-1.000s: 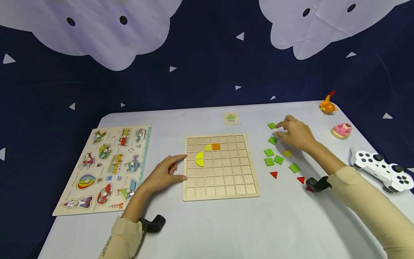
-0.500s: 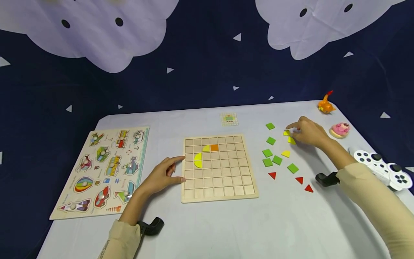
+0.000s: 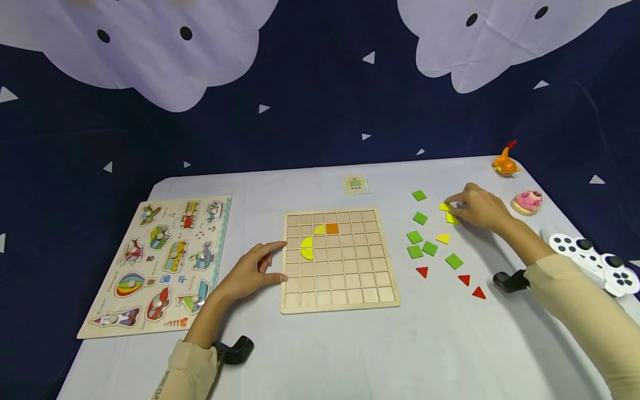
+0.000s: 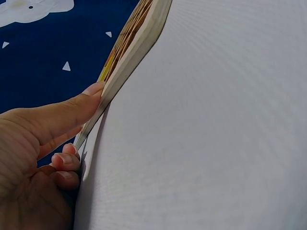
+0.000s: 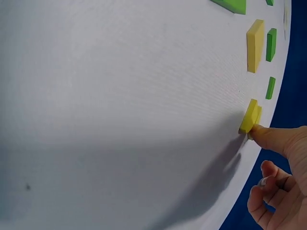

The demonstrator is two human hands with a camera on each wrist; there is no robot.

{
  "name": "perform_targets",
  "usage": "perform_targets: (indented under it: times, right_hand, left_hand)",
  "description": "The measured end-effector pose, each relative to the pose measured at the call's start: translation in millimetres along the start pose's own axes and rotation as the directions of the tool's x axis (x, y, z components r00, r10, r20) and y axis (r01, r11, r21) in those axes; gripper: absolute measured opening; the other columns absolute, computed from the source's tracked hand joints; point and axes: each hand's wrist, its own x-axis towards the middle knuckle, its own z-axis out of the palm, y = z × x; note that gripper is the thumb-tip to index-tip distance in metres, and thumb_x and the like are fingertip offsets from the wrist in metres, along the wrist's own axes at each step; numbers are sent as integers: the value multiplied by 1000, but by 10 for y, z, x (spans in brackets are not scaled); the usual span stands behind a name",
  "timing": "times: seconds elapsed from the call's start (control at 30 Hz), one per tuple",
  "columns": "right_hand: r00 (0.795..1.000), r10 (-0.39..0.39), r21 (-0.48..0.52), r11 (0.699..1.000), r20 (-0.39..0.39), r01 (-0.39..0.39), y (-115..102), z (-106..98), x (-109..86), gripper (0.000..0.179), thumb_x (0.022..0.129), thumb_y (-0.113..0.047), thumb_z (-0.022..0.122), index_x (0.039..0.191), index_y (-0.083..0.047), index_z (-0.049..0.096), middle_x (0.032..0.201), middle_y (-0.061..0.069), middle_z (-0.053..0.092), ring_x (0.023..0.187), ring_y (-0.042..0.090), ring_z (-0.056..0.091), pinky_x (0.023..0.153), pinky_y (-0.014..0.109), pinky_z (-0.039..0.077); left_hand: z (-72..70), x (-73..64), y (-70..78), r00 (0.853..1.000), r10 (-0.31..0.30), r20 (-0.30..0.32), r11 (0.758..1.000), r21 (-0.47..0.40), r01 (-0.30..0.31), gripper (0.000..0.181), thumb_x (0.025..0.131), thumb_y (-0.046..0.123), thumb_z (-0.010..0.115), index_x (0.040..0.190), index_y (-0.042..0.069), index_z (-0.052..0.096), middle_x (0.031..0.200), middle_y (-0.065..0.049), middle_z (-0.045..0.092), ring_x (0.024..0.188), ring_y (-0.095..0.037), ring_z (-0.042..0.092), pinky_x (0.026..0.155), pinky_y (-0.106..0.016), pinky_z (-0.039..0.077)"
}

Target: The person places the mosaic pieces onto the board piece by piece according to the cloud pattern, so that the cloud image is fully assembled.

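Note:
A square wooden grid board (image 3: pixel 345 278) lies mid-table. It holds two yellow quarter-circle tiles forming a half-round (image 3: pixel 307 248), another yellow tile (image 3: pixel 319 229) and an orange square tile (image 3: pixel 332 228). My left hand (image 3: pixel 247 273) touches the board's left edge with index fingertip and thumb; the left wrist view shows the thumb (image 4: pixel 91 98) against the rim. At the right, my right hand (image 3: pixel 477 206) pinches a yellow tile (image 3: pixel 444 206) between thumb and index finger. A second yellow tile (image 3: pixel 452 218) lies just under the thumb, and a third yellow tile (image 3: pixel 443 238) is nearer me.
Several green square tiles (image 3: pixel 414 237) and three red triangle tiles (image 3: pixel 464 279) lie right of the board. A small pattern card (image 3: pixel 355 184) is behind it. A picture puzzle (image 3: pixel 165 261) lies left. Two toy figures (image 3: pixel 527 202) and a white game controller (image 3: pixel 590 261) stand far right.
My right hand has moved right from beside the rear green tile to the yellow tiles, and its thumb and index finger have closed on one. My left hand stays at the board's edge.

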Motion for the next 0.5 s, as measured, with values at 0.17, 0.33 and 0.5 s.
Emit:
perform_targets:
  times: [0.17,0.33,0.5]
  right_hand:
    - [1000,2,1,1000,-30,-2,-13,43,7,32,90,-20,71,113,2,72,94,19,55,80,29,53,63,44,47]
    - [997,36,-7,999,-69,-36,-40,78,16,35,90,-29,71,98,5,72,94,20,56,76,30,55,63,47,48]
    - [995,63,5,998,-81,-63,-55,96,9,42,90,-34,71,97,7,72,93,20,53,74,30,52,59,43,45]
  left_hand:
    - [-1,1,6,1000,5,0,1000,6,-5,73,79,20,84,143,10,52,88,-4,43,74,-15,38,69,-28,33]
    - [3,2,5,1000,2,-1,1000,15,-2,73,79,20,84,144,10,52,87,-3,43,74,-15,38,68,-28,33]
    - [7,4,-1,1000,-4,0,1000,18,4,73,79,21,84,144,10,52,86,-3,42,73,-15,38,68,-28,33]
